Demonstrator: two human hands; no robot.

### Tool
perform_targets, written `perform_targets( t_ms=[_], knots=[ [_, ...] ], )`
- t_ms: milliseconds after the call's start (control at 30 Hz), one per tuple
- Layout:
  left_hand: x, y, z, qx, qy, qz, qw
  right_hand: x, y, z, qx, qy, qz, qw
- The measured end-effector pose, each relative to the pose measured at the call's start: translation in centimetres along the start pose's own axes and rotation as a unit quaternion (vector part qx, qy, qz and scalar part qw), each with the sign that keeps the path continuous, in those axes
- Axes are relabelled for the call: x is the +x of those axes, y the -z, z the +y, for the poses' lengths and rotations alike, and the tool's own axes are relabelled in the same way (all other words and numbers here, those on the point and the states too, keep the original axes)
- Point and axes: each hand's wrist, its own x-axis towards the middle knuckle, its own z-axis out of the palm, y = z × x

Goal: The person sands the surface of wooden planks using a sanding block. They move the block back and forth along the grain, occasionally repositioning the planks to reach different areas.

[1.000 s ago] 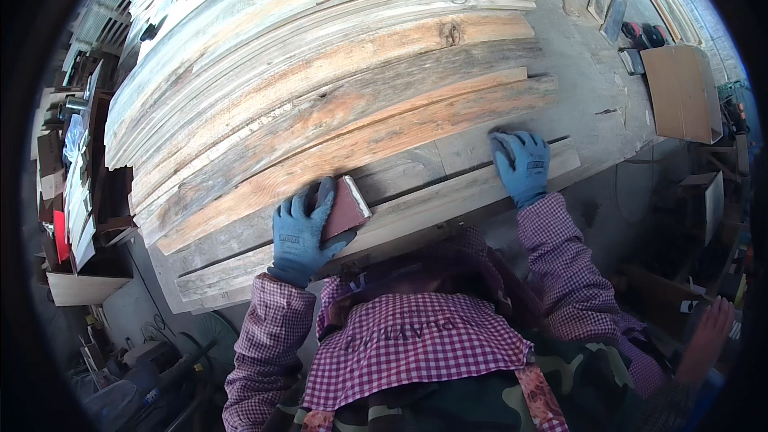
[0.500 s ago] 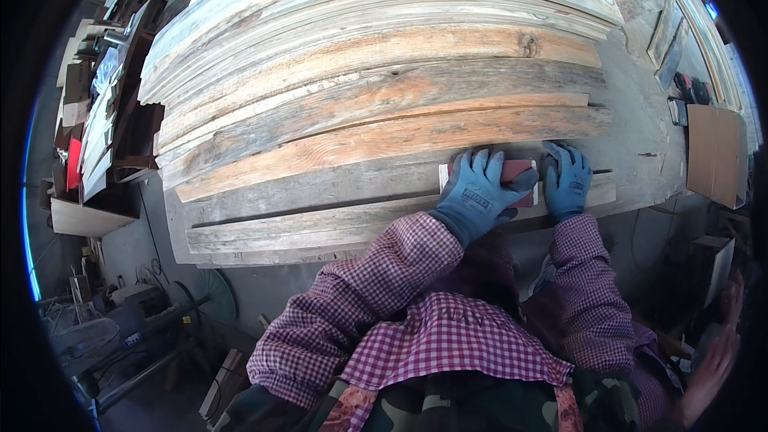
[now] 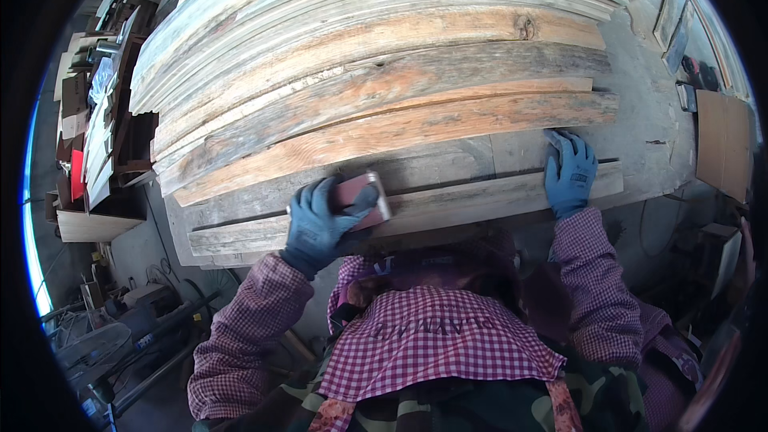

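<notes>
- Left hand: your gloved left hand (image 3: 314, 224) is over the left-middle part of the near plank (image 3: 472, 202); its thumb lies across the top of a reddish-brown block (image 3: 350, 194), the fingers bend around the block's left side, and the block is pinched between them.
- Block: it sits across the near plank, tilted slightly to the plank's run; its right edge shows whitish; its underside is hidden, so the contact beneath cannot be confirmed.
- Right hand: your gloved right hand (image 3: 570, 174) rests on the near plank close to its right end, well apart from the block; the fingers are extended and slightly apart at the tips, reaching past the plank's far edge; whether the thumb presses the wood, you cannot tell from this view.
- Near plank: greyish and weathered; it lies lengthwise along your side of the worktable (image 3: 646, 132), with a dark gap along its far edge.
- Beyond: an orange-brown plank (image 3: 400, 134) lies past a strip of bare tabletop; further boards (image 3: 360, 32) lie side by side behind it.
- Surroundings: a cardboard box (image 3: 722, 146) stands at the right; a red item (image 3: 78, 174) is at the left; your checked apron (image 3: 448, 348) shows below.
</notes>
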Motion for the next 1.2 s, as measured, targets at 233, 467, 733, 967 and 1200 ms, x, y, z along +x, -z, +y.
perform_targets(
  t_ms=[233, 467, 733, 967, 1200],
  knots=[
    [14.1, -2.0, 11.8, -0.106, -0.106, 0.011, 0.989, 0.5, -0.2, 0.2, 0.024, 0.023, -0.006, 0.999],
    [6.3, -1.1, 4.5, -0.089, -0.079, 0.031, 0.993, 0.2, -0.1, 1.3, -0.016, 0.0, -0.008, 1.0],
    [-5.8, 0.3, -7.9, -0.004, 0.038, -0.013, 0.999, -0.2, -1.0, 1.2, 0.018, 0.009, 0.003, 1.0],
    [6.0, -1.0, 3.9, -0.076, -0.073, 0.025, 0.994, 0.1, -1.1, 1.0, -0.008, 0.003, 0.005, 1.0],
    [11.0, -3.4, 9.9, -0.145, -0.123, 0.074, 0.979, 0.2, -0.5, 1.7, -0.019, 0.014, 0.003, 1.0]
  ],
)
